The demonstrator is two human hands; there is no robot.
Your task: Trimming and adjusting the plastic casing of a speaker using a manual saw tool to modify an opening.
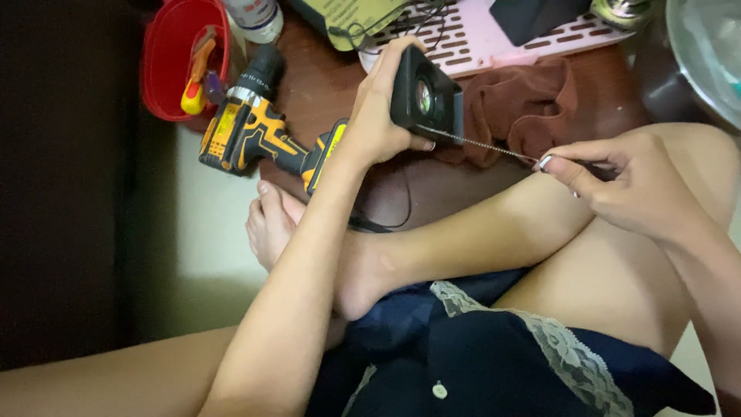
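Dark blue lace-trimmed shorts (494, 347) and crossed bare legs fill the foreground above a dim brown floor (324, 85), where a yellow-and-black cordless drill (258, 131), a red bowl (166, 58) and a pink slotted tray (494, 38) lie. Left hand (378, 116) grips a small black boxy device (424, 96) with a round lens; right hand (625, 185) pinches its thin beaded chain (486, 147), drawn taut over the knee.

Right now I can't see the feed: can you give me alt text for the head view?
The left hand grips a small black boxy device with a round lens, while the right hand pinches the end of a thin metal chain stretched from it. Behind them, on a brown surface, lie a yellow-and-black cordless drill, a brown cloth and a red container of tools.
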